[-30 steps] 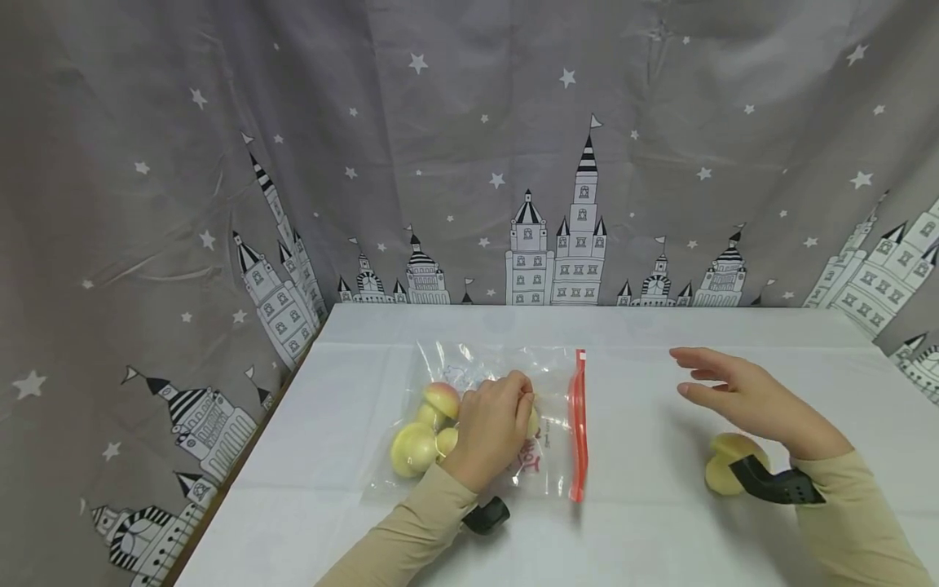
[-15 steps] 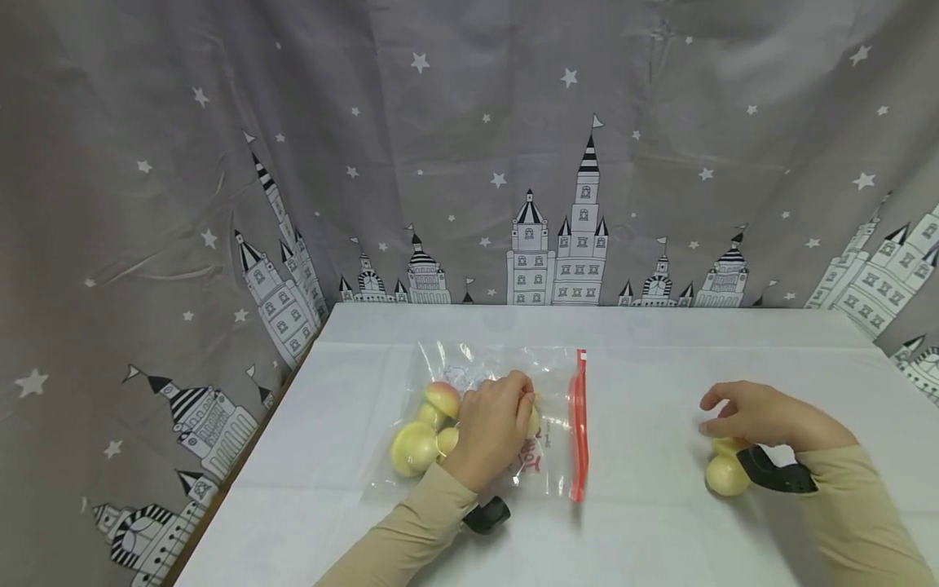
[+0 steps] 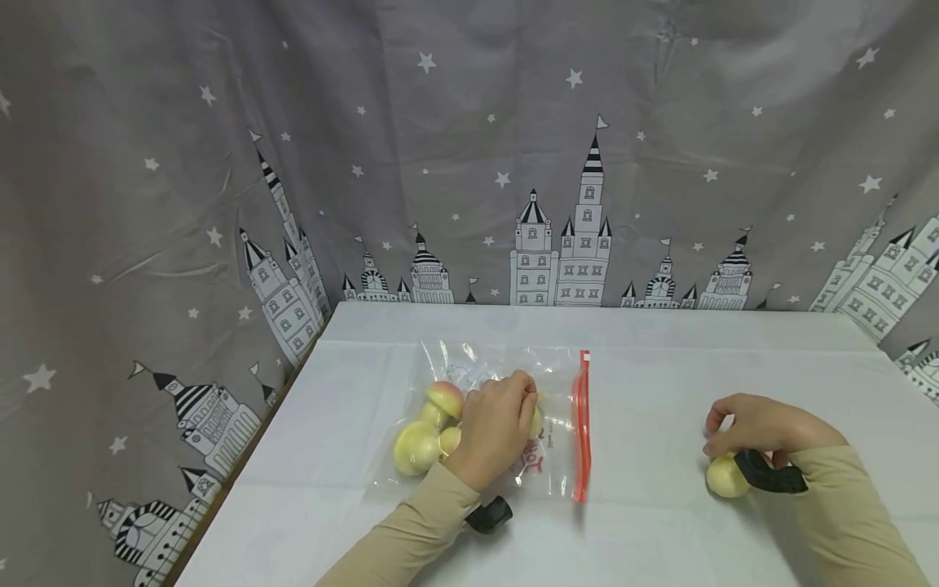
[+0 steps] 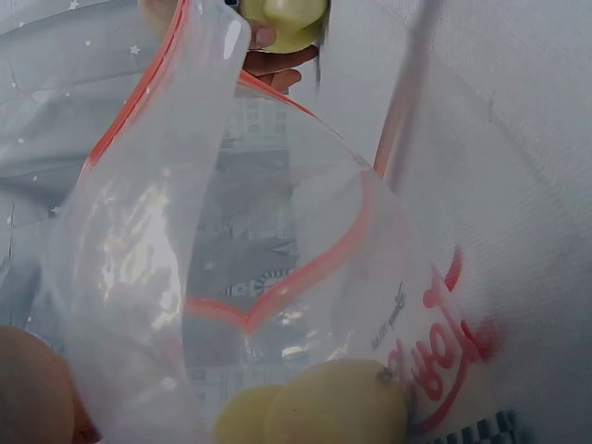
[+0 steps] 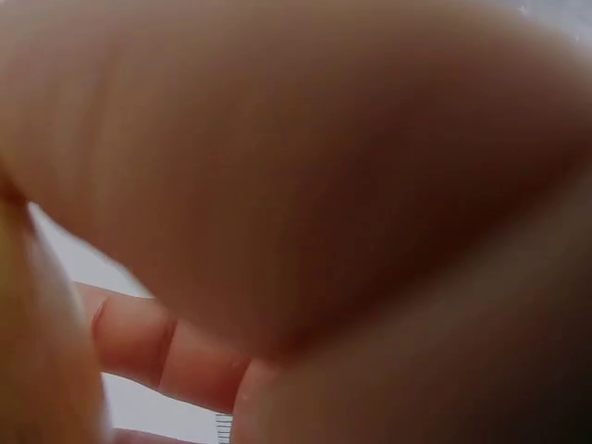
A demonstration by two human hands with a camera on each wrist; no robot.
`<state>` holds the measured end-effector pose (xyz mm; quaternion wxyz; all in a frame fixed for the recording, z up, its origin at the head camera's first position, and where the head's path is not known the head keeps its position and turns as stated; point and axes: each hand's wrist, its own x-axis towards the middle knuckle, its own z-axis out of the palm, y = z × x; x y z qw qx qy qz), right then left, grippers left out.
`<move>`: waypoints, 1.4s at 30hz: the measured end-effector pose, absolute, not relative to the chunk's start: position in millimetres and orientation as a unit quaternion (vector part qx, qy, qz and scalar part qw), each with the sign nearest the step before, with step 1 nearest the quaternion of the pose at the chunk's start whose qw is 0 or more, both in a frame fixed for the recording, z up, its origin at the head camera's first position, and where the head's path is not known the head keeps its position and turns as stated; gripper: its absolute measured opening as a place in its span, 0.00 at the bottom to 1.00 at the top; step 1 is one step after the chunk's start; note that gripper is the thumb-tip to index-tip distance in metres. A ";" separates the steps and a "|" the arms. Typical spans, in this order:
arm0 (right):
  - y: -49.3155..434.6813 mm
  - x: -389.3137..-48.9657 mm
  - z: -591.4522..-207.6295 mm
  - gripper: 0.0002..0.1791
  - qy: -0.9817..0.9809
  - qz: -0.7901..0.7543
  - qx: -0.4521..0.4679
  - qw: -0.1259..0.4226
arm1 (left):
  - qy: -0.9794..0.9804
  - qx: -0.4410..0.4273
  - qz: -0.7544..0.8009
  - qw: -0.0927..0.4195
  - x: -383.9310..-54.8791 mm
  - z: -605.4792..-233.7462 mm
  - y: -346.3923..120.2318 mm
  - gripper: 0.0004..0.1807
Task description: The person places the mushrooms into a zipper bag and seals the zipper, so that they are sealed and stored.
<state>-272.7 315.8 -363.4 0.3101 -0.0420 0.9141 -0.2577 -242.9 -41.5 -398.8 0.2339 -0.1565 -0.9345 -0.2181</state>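
A clear zip bag (image 3: 557, 481) with a red seal lies on the table. Inside are several pale yellow fruits (image 3: 416, 448), one with a pinkish end. My left hand (image 3: 491, 424) lies over the middle of it, fingers bent, pinching the upper film. Its mouth gapes in the left wrist view, with a yellow fruit (image 4: 338, 402) low inside. At the right, my right hand (image 3: 766, 428) reaches down over another pale yellow fruit (image 3: 726, 477) on the table, thumb and fingers curled about it. This fruit (image 5: 42, 342) fills the left edge of the right wrist view; its far side is hidden.
A white cloth covers the table (image 3: 638, 391). Behind it and along the left hangs a grey curtain (image 3: 440, 147) printed with castles and stars. A black wrist camera mount sits on each wrist.
My right hand has come down and slightly right onto the loose fruit, its fingers curling from a more stretched pose. The left hand and the bag keep their place.
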 end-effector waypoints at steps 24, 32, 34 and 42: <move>309.6 -282.7 -374.7 0.12 0.939 -0.289 -0.093 0.164 | -0.933 -0.159 -0.216 0.240 -241.6 -399.2 -42.5 0.04; 280.8 -282.5 -373.5 0.17 0.940 -0.319 -0.095 0.068 | -0.933 -0.158 -0.213 0.243 -241.9 -398.2 -41.6 0.04; 269.9 -282.3 -374.5 0.18 0.937 -0.333 -0.094 0.052 | -0.933 -0.157 -0.212 0.244 -242.0 -398.0 -41.4 0.04; 224.2 -275.0 -384.1 0.15 0.905 -0.405 -0.131 -0.005 | -0.931 -0.160 -0.209 0.254 -242.1 -397.0 -40.7 0.04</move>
